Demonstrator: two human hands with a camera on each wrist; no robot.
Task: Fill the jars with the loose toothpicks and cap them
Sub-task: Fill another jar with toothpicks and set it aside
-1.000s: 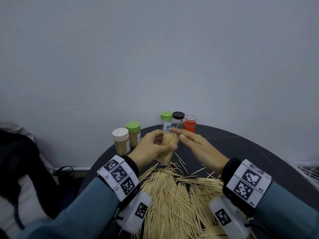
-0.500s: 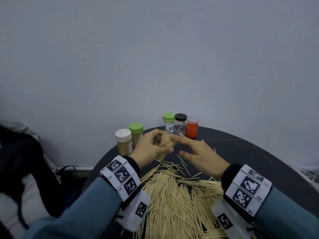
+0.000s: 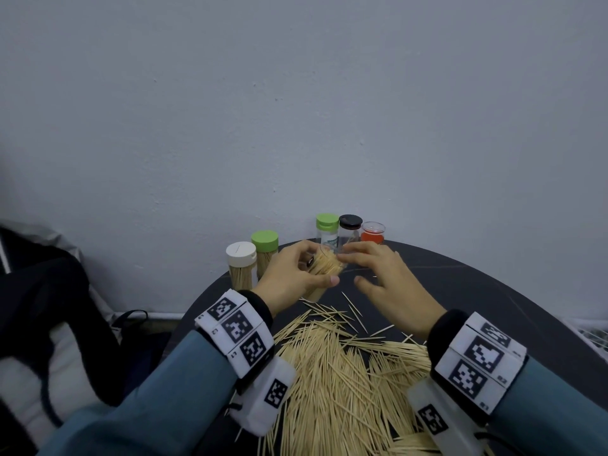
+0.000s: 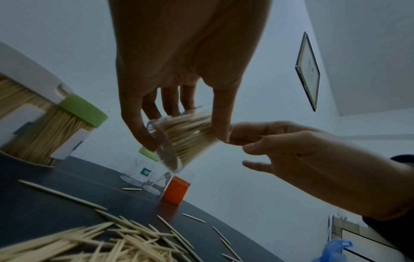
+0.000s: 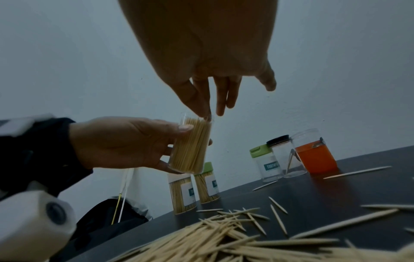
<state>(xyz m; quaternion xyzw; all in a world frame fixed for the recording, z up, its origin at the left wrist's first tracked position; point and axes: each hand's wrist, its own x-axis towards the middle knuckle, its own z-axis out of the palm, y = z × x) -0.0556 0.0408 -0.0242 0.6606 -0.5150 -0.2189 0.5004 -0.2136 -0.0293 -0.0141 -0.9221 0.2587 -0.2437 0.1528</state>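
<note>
A round black table (image 3: 477,291) stands against a pale grey wall (image 3: 296,110). To its left lies a dark bag (image 3: 42,301) with white and grey parts. In the left wrist view a dark-framed picture (image 4: 308,70) hangs on the wall, and a crumpled blue plastic bag (image 4: 333,250) sits low at the right edge.

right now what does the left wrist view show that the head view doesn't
Only the left wrist view shows a framed picture on the wall and the held jar's clear base. Only the head view shows both wristbands and the black-lidded jar's lid. Both show the left hand gripping the toothpick-filled jar, the right hand at its mouth, and loose toothpicks.
</note>
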